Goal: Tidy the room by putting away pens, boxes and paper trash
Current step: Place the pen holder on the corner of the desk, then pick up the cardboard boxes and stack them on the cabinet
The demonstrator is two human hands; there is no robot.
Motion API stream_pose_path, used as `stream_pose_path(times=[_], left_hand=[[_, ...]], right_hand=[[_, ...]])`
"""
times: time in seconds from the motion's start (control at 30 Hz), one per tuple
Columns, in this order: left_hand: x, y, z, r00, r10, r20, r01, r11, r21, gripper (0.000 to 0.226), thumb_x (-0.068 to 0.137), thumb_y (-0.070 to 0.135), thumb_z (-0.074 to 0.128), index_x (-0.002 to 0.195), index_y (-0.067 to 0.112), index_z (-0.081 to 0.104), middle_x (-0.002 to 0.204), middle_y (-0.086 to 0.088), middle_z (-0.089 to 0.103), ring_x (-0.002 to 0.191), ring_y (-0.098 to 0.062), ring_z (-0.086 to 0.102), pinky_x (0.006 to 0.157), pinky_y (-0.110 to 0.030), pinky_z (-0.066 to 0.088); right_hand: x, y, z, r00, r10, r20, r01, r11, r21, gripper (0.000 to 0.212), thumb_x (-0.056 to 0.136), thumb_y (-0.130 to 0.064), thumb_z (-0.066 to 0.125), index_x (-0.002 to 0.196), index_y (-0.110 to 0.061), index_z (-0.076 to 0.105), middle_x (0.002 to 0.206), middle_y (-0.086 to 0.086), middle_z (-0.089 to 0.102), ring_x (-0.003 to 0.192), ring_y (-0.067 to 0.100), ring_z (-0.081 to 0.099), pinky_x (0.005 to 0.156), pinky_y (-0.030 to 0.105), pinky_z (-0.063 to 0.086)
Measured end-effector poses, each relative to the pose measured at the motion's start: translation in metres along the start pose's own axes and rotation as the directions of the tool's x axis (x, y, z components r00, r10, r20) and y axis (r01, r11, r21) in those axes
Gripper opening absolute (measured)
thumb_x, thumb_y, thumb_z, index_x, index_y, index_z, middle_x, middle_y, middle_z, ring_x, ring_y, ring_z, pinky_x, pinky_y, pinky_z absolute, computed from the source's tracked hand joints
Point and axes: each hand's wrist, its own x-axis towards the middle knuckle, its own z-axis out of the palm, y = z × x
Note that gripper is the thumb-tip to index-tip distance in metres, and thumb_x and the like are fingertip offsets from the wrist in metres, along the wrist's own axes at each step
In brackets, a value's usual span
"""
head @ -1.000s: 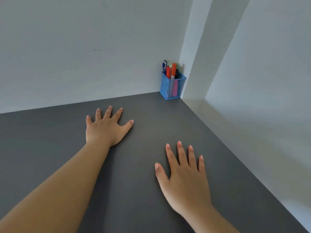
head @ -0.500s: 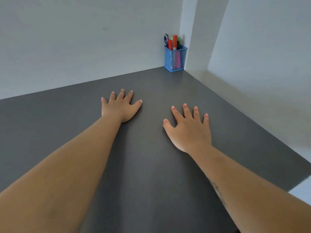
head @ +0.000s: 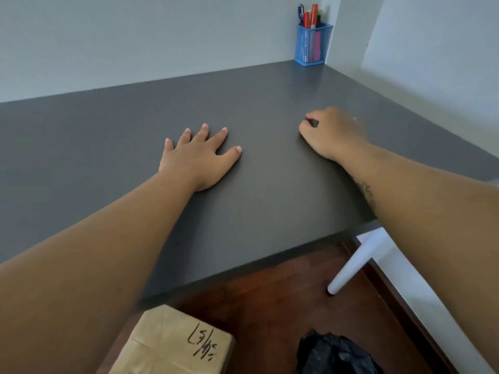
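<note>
A blue mesh pen holder (head: pixel 312 45) stands in the far right corner of the dark grey desk (head: pixel 256 184), with several pens and markers upright in it. My left hand (head: pixel 201 155) lies flat on the desk, palm down, fingers spread, holding nothing. My right hand (head: pixel 333 132) rests on the desk to its right with the fingers curled in; nothing shows inside it. A brown cardboard box (head: pixel 172 344) with black marker scribble sits on the floor below the desk's front edge.
White walls close the desk at the back and right. A white desk leg (head: pixel 351 263) slants down to the dark wooden floor (head: pixel 270 298). A black plastic bag (head: pixel 334 353) lies on the floor right of the box.
The view has pulled back and down, showing the desk's front edge, the floor, the box and the bag. My right hand has curled its fingers from flat; my left hand stays flat.
</note>
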Motion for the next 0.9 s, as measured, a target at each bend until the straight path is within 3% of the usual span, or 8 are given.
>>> stream_pose_path(times=[0.1,0.2,0.5,0.57,0.63,0.73,0.8,0.9], left_hand=[[-0.021,-0.005,-0.003,1.0,-0.027,0.009,0.027,1.0,0.012,0.072,0.088,0.076,0.012,0.153,0.045,0.01,0.165,0.003,0.006,0.151,-0.028,0.004,0.119,-0.056,0.003],[-0.049,-0.007,0.0,1.0,-0.029,-0.002,0.029,1.0,0.003,0.073,0.088,0.075,0.017,0.153,0.042,0.015,0.165,0.001,0.008,0.151,-0.031,0.008,0.118,-0.059,0.005],[-0.152,-0.014,0.007,0.998,0.056,-0.036,-0.061,0.987,-0.145,0.076,0.087,0.075,0.025,0.153,0.036,0.026,0.163,-0.001,0.018,0.15,-0.029,0.016,0.12,-0.051,0.01],[-0.192,-0.016,0.013,0.988,0.09,-0.129,-0.109,0.983,-0.15,0.072,0.091,0.072,0.021,0.146,0.03,0.039,0.156,-0.005,0.035,0.142,-0.032,0.032,0.117,-0.052,0.02],[-0.238,-0.019,0.024,0.961,0.108,-0.255,-0.129,0.989,-0.066,0.069,0.089,0.073,0.019,0.129,0.026,0.051,0.136,-0.011,0.053,0.123,-0.037,0.048,0.108,-0.055,0.032],[-0.297,-0.027,0.048,0.927,0.135,-0.351,-0.124,0.991,0.052,0.07,0.09,0.07,0.023,0.148,0.031,0.034,0.156,-0.009,0.034,0.143,-0.035,0.029,0.117,-0.058,0.018],[-0.337,-0.037,0.071,0.922,0.125,-0.366,-0.122,0.992,0.03,0.068,0.091,0.066,0.028,0.152,0.035,0.026,0.163,-0.006,0.018,0.149,-0.032,0.015,0.119,-0.055,0.011],[-0.397,-0.056,0.103,0.937,0.076,-0.341,-0.082,0.997,-0.003,0.065,0.091,0.063,0.033,0.15,0.035,0.03,0.161,-0.005,0.023,0.147,-0.032,0.02,0.118,-0.054,0.016]], right_hand=[[-0.024,0.0,-0.003,0.996,0.003,0.094,0.005,0.997,-0.078,0.053,0.092,-0.049,0.032,0.136,-0.027,0.052,0.148,0.01,0.043,0.138,0.033,0.037,0.115,0.05,0.02],[-0.054,0.001,-0.007,0.993,0.002,0.122,0.01,0.995,-0.102,0.059,0.092,-0.053,0.028,0.143,-0.029,0.044,0.155,0.009,0.035,0.143,0.033,0.029,0.117,0.051,0.016],[-0.162,-0.003,-0.015,0.996,-0.044,0.078,0.043,0.999,0.018,0.056,0.085,-0.05,0.028,0.118,-0.018,0.06,0.129,0.016,0.055,0.118,0.037,0.05,0.1,0.044,0.039],[-0.203,-0.002,-0.012,0.998,-0.046,-0.044,0.05,0.996,0.079,0.049,0.083,-0.052,0.03,0.104,-0.02,0.062,0.112,0.013,0.06,0.108,0.038,0.054,0.089,0.042,0.043],[-0.247,-0.004,-0.007,0.994,-0.052,-0.097,0.065,0.989,0.134,0.047,0.085,-0.053,0.032,0.113,-0.03,0.06,0.122,0.012,0.058,0.119,0.038,0.05,0.094,0.044,0.042],[-0.31,-0.006,0.0,1.0,-0.023,-0.02,0.025,0.992,0.121,0.067,0.088,-0.055,0.033,0.15,-0.029,0.031,0.156,0.01,0.03,0.143,0.035,0.027,0.115,0.05,0.025],[-0.353,-0.003,0.012,0.999,-0.006,0.037,0.002,0.994,0.106,0.072,0.086,-0.056,0.034,0.152,-0.027,0.027,0.157,0.009,0.029,0.142,0.034,0.028,0.114,0.048,0.026],[-0.41,-0.004,0.032,0.989,-0.035,0.142,0.012,0.988,0.155,0.071,0.087,-0.053,0.039,0.152,-0.032,0.023,0.159,0.005,0.024,0.144,0.033,0.023,0.115,0.046,0.026]])
